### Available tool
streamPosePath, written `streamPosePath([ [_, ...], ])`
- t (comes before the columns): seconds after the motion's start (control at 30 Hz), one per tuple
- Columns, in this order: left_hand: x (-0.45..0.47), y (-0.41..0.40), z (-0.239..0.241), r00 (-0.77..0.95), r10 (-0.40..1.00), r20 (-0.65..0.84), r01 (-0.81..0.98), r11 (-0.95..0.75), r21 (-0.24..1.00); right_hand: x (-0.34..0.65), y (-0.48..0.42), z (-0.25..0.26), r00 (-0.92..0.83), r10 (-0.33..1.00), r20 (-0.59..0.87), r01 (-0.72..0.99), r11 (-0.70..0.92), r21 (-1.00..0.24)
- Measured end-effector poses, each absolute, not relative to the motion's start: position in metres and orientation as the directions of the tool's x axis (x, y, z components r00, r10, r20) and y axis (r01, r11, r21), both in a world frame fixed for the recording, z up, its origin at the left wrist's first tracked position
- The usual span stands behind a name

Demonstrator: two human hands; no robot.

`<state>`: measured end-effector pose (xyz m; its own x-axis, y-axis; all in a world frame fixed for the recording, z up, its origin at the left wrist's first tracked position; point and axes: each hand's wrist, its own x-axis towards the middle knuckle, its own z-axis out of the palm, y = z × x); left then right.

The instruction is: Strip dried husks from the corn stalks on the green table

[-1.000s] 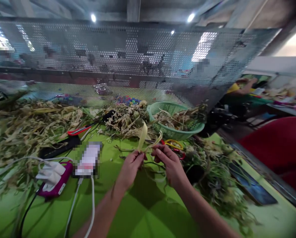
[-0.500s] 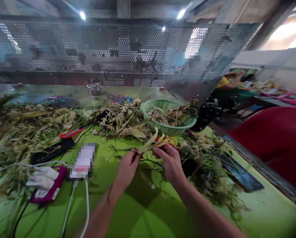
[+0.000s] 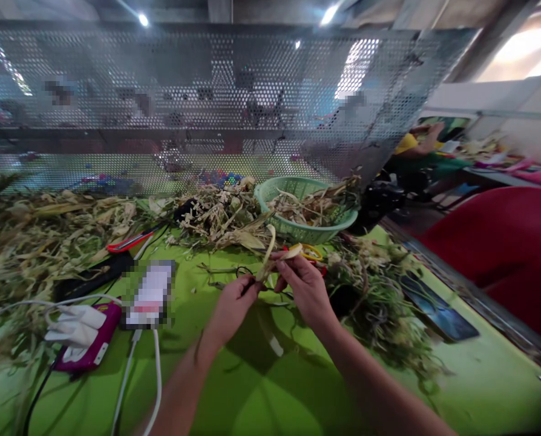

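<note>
Above the green table, both my hands pinch pale strips of dried husk. Closed fingertips of my left hand grip the strips at their lower end. My right hand has thumb and fingers closed on another part, and one strip curls upward between the hands. Just behind my right hand lies a red and yellow item, partly covered by it. A light green basket with dry plant scraps stands farther back. Dried husk scraps are heaped left of the basket.
At left are a broad husk pile, an orange-red cutter, a phone and a purple power strip with cables. Greenish fibres and a second phone lie right. Behind rises a perforated metal screen; another person sits beyond.
My right hand has moved slightly up and left, closer to my left hand. The strips between them are bent more upright. My left hand stays nearly in place.
</note>
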<state>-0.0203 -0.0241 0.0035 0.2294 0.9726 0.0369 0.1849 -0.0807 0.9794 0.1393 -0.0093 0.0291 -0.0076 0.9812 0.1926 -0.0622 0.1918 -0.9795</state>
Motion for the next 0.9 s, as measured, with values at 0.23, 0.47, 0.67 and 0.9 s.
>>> streamPosePath([
  [0.23, -0.019, -0.024, 0.000, 0.249, 0.968, -0.010, -0.078, 0.030, 0.997, 0.138, -0.008, 0.028, -0.128, 0.969, 0.211, -0.001, 0.213, -0.977],
  [0.47, -0.019, -0.025, 0.002, 0.133, 0.991, -0.019, 0.013, 0.017, 1.000, 0.139, -0.009, 0.017, -0.203, 0.938, 0.282, 0.249, 0.328, -0.911],
  [0.67, -0.020, -0.025, 0.001, 0.021, 0.996, 0.085, 0.163, -0.088, 0.983, 0.135, -0.016, 0.019, -0.281, 0.915, 0.290, 0.399, 0.386, -0.831],
  [0.9, -0.019, -0.029, 0.008, -0.049, 0.997, 0.058, 0.141, -0.050, 0.989, 0.131, -0.021, 0.020, -0.322, 0.905, 0.279, 0.426, 0.401, -0.811],
])
